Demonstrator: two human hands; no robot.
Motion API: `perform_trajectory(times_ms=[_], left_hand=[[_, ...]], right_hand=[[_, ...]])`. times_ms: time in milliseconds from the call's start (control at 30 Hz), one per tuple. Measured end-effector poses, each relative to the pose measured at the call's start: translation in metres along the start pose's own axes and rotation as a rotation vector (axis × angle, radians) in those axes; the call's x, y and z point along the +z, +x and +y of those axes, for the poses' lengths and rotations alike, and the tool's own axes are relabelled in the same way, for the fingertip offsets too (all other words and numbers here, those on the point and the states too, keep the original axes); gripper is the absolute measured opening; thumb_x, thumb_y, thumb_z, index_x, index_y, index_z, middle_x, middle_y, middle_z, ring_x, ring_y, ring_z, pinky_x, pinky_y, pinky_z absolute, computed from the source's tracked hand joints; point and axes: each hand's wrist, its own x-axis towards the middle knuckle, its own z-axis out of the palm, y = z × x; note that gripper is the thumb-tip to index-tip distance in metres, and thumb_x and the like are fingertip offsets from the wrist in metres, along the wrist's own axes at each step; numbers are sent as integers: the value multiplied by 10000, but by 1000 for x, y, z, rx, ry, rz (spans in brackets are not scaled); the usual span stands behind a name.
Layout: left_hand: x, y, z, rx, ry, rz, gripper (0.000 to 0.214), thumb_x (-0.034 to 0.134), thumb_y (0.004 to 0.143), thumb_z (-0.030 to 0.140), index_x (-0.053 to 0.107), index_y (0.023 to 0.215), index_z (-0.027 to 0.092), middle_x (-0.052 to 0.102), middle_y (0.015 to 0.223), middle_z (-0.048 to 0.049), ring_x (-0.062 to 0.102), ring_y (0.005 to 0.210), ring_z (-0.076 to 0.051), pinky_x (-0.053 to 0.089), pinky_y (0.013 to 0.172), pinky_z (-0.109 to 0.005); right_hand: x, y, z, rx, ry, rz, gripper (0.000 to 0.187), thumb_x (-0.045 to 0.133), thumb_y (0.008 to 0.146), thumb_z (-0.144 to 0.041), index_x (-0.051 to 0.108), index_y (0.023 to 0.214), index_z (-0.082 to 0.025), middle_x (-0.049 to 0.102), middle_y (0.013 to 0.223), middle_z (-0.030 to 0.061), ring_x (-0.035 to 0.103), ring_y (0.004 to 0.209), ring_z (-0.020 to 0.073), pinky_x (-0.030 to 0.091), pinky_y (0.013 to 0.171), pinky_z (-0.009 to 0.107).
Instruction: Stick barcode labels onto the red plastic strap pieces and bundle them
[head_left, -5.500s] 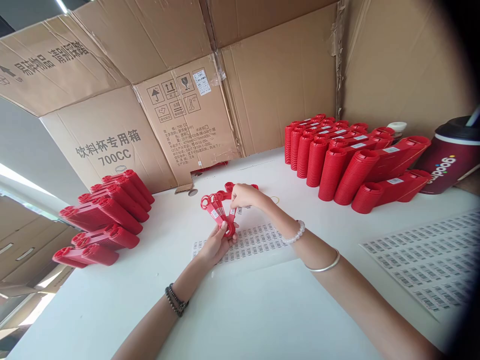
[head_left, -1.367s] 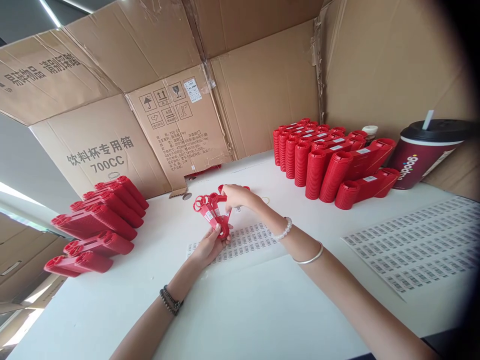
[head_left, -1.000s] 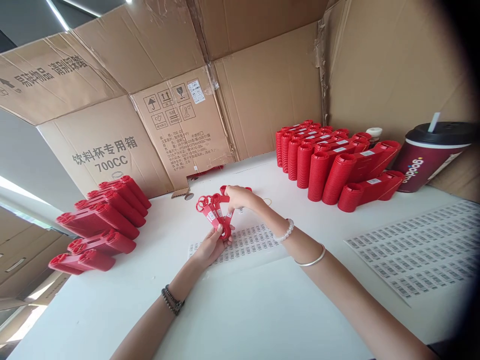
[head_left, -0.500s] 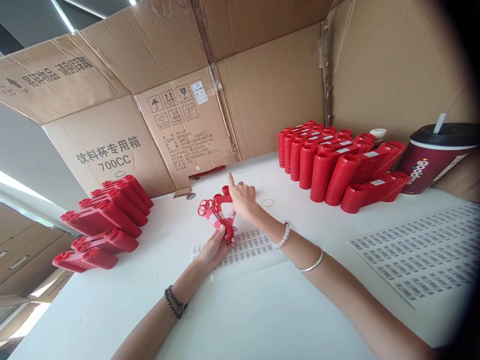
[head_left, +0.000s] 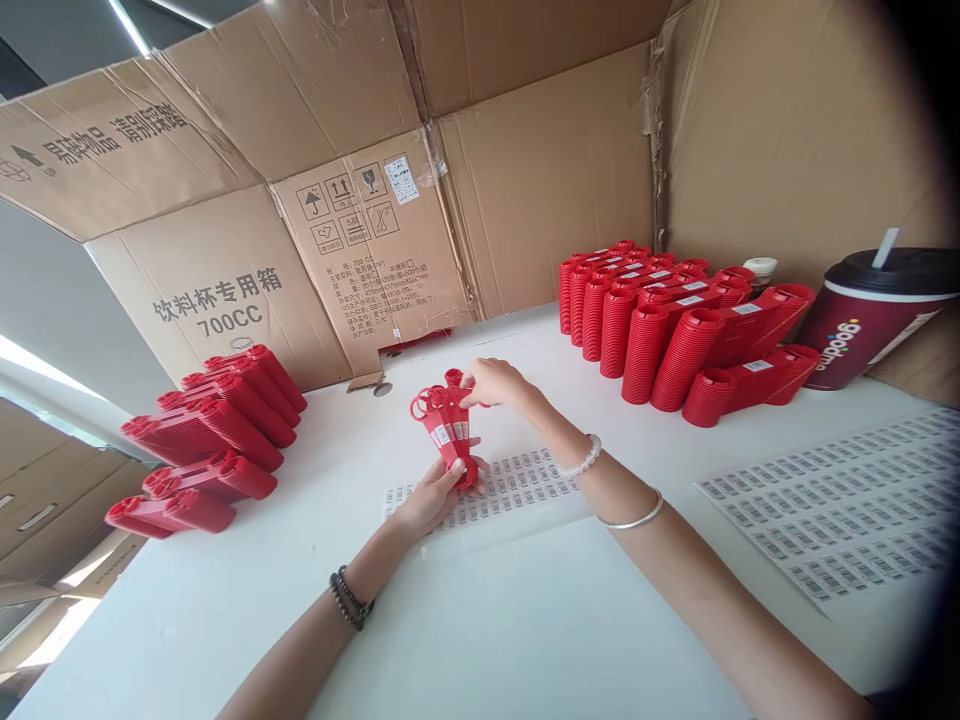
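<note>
My left hand (head_left: 435, 495) is closed around the lower end of a fan of flat red plastic pieces (head_left: 444, 436). The pieces have ring-shaped ends, and white barcode labels show on several of them. At the fan's upper right, my right hand (head_left: 496, 384) has its fingers curled in a pinch on one of the red pieces; its fingertips are partly hidden. Below both hands a sheet of barcode stickers (head_left: 525, 482) lies on the white table (head_left: 600, 620), partly covered by my left hand.
Stacks of red pieces stand at left (head_left: 225, 425) and, with labels on top, at right (head_left: 652, 325). A lidded maroon cup (head_left: 847, 335) and a small white-capped bottle (head_left: 760, 268) are beyond. More barcode sheets (head_left: 832, 510) lie at right. Cardboard walls (head_left: 547, 200) enclose the back.
My right hand, with its index finger pointing out before, has curled down onto the fan's upper right. The fan has narrowed and turned more upright in my left hand.
</note>
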Motion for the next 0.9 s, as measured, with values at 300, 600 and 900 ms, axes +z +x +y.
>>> perform_trajectory(times_ms=[300, 600, 900], left_hand=[[2, -4, 16, 20, -139, -61, 393, 511, 910, 406, 513, 1262, 233, 589, 961, -72, 543, 759, -157, 413, 719, -320], [4, -9, 36, -67, -229, -268, 240, 496, 809, 309, 596, 962, 153, 615, 765, -78, 577, 677, -209, 368, 711, -359], [1, -6, 38, -38, 81, 36, 262, 556, 820, 257, 550, 1069, 176, 633, 963, -100, 597, 750, -193, 409, 630, -307]], right_hand=[[14, 21, 7, 137, 926, 199, 886, 570, 781, -630, 219, 1458, -181, 373, 1445, 179, 570, 1107, 205, 519, 754, 258], [45, 12, -29, 1, 1519, -63, 876, 727, 722, -300, 204, 1419, -206, 411, 1403, 159, 666, 892, 168, 580, 711, 273], [58, 10, -38, -55, 1185, 206, 648, 684, 711, -270, 345, 1263, -243, 435, 1258, 94, 622, 830, 125, 563, 729, 298]])
